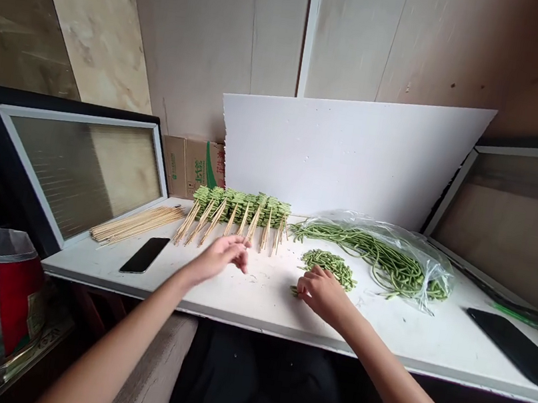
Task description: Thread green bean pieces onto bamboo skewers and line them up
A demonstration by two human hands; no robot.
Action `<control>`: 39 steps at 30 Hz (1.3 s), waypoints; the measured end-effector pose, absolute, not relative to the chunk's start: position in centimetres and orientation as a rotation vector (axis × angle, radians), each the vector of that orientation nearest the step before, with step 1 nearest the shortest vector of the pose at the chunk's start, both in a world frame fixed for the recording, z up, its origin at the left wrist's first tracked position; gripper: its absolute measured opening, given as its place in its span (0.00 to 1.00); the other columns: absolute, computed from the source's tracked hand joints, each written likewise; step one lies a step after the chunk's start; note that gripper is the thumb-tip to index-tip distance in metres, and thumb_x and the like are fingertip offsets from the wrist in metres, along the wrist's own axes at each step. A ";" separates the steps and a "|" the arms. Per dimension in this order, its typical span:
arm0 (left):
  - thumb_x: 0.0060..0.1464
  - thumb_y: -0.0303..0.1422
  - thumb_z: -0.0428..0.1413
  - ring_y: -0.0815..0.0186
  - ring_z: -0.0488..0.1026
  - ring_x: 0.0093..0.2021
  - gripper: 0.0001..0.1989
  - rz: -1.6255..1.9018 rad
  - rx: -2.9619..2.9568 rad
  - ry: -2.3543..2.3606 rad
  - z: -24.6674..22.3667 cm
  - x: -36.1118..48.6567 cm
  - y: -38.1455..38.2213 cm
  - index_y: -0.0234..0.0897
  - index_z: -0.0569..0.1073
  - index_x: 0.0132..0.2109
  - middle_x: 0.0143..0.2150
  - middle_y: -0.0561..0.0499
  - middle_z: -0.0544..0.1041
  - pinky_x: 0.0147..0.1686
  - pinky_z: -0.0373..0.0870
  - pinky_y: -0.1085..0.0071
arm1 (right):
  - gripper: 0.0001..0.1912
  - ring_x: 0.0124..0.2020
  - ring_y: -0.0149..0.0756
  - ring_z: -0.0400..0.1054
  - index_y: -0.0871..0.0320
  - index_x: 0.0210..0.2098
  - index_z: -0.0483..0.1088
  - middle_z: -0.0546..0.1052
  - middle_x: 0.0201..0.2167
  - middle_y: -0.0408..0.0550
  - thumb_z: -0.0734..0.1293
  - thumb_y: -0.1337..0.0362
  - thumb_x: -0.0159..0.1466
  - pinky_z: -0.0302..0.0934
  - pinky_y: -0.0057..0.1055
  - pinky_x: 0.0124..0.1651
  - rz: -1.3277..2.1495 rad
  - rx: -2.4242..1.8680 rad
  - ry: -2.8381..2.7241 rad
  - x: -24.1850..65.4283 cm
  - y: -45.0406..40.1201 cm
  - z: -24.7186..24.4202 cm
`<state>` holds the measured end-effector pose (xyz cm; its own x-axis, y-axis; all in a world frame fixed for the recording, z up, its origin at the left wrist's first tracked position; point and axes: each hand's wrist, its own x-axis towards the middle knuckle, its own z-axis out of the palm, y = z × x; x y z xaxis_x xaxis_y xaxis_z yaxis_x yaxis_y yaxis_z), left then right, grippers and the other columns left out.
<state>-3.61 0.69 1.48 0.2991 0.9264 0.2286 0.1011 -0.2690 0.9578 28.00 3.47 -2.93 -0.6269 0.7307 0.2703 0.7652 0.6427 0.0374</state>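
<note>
I see a little heap of cut beans [337,269] on the bench [249,299]. The right hand [320,293] curls over some pieces [294,290] beside it; I can't tell if it grips them. I think this is the picking-up part. The left hand [226,256] is loose, seemingly empty, near the beans on sticks [238,205]. Next probably needs lining pieces up neatly for a bare stick [136,225].

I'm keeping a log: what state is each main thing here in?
Left hand: loosely curled, nothing visibly held
Right hand: curled downward, grip hidden
Cut beans: heaped loosely
Long beans: uncut, partly bagged
Loaded skewers: stacked
Bare skewers: spread loosely
Phone on the left: flat, screen dark
</note>
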 end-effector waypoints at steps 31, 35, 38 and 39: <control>0.66 0.48 0.53 0.69 0.52 0.25 0.24 1.273 1.977 1.330 -1.2 -1.2 -1.9 0.40 0.57 0.27 0.24 0.57 0.54 0.26 0.48 0.71 | 0.19 0.56 0.46 0.78 0.53 0.42 0.81 0.84 0.50 0.51 0.80 0.50 0.58 0.75 0.34 0.52 1.411 -0.627 -1.125 32.0 3.1 2.3; 0.66 0.49 0.52 0.70 0.53 0.26 0.24 1.250 1.970 1.309 -1.3 -1.1 -1.8 0.39 0.57 0.27 0.24 0.57 0.54 0.27 0.50 0.71 | 0.18 0.57 0.45 0.78 0.54 0.43 0.80 0.83 0.52 0.51 0.79 0.50 0.60 0.76 0.31 0.48 1.449 -0.606 -1.118 31.8 3.0 1.9; 0.66 0.49 0.53 0.70 0.53 0.25 0.24 1.263 1.967 1.310 -1.3 -1.2 -1.8 0.39 0.58 0.27 0.24 0.57 0.54 0.27 0.50 0.71 | 0.17 0.58 0.44 0.77 0.53 0.43 0.80 0.83 0.53 0.51 0.78 0.50 0.61 0.76 0.29 0.46 1.444 -0.599 -1.133 31.7 2.8 1.8; 0.65 0.49 0.53 0.70 0.53 0.25 0.24 1.270 1.967 1.309 -1.3 -1.2 -1.7 0.39 0.58 0.27 0.24 0.57 0.54 0.26 0.50 0.71 | 0.17 0.57 0.44 0.77 0.53 0.43 0.81 0.83 0.53 0.50 0.79 0.50 0.61 0.76 0.29 0.45 1.440 -0.597 -1.141 31.6 2.8 1.8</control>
<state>-1.19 -1.75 -1.29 0.1232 0.8886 0.4419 0.4684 -0.4447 0.7634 31.62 2.80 1.80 -0.2241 0.9444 0.2404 -0.4503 0.1185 -0.8850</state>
